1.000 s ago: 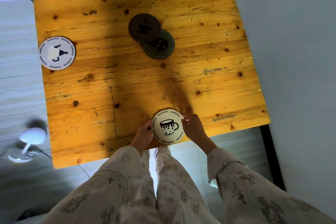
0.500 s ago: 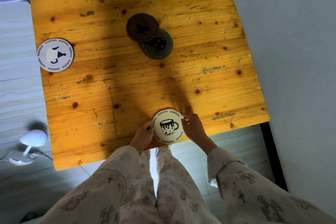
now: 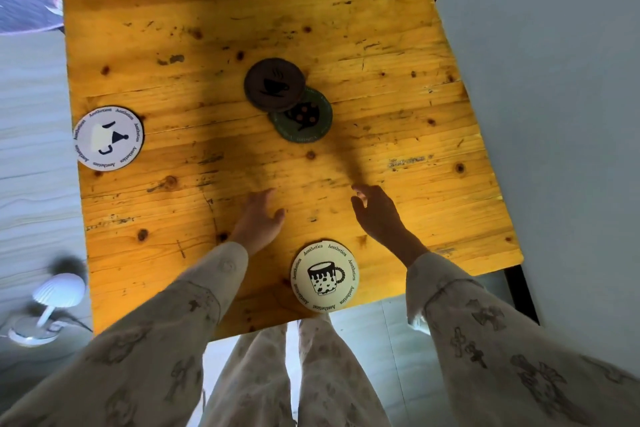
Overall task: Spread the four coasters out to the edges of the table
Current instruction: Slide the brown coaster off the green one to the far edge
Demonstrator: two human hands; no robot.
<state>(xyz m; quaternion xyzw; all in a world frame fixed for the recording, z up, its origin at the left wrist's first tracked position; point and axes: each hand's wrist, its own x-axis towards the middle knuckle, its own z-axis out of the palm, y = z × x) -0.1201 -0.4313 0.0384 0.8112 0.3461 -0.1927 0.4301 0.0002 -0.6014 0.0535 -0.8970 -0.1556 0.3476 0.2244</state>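
The cream mug coaster (image 3: 325,276) sits at the near edge, the white one (image 3: 108,138) at the left. Both the left hand (image 3: 259,218) and right hand (image 3: 377,215) hover empty, fingers loose. Best lift the brown coaster (image 3: 274,84) cleanly off the green one (image 3: 304,117) mid-table, so the lower doesn't drag.

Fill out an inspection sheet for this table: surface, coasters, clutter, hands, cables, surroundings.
Surface: worn yellow wooden table, scuffed and knotted, partly in shadow.
Job's things: white round coaster with spotted mug at the near edge; white round coaster with black marks at the left edge; dark brown round coaster with steaming cup overlapping the dark green round teapot coaster mid-table.
Clutter: nothing seen.
Hands: left hand and right hand open, empty, over the table.
Cables: a dark cord by the lamp base.
Surroundings: small white mushroom-shaped lamp on the floor at left; pale grey panel at right.
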